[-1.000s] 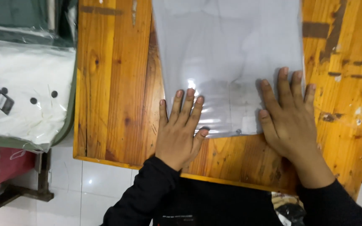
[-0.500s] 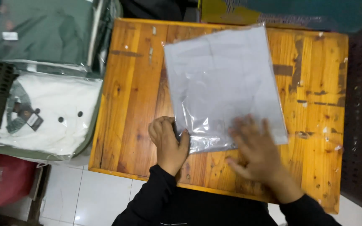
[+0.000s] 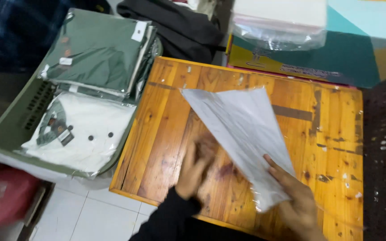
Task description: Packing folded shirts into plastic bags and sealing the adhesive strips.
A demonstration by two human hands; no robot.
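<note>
The head camera looks down on a wooden table (image 3: 166,134) with a worn orange top. A flat clear plastic bag (image 3: 242,134) holding a folded white garment is tilted up off the table, lifted on its right side. Its long axis runs diagonally, from a pointed corner near the middle of the far edge down toward the near right corner of the table.

The right hand (image 3: 298,203) grips the lower end of the bag near the table's near edge, fingers curled around it with the thumb on top. The left hand (image 3: 197,165) is blurred, close to the near edge and just left of the bag; its fingers look loosely bent, and I cannot tell whether it touches the bag or holds anything. Both arms wear black sleeves.

Off the left edge of the table stands a green basket (image 3: 12,134). In it lies a white shirt (image 3: 90,129) in plastic, and a stack of green shirts (image 3: 99,53) rests across its far end. Beyond the far edge lie a black cloth (image 3: 175,22) and a cardboard box (image 3: 336,62) with a bagged white bundle (image 3: 280,20) on top. A dark crate (image 3: 385,156) stands off the right edge.
</note>
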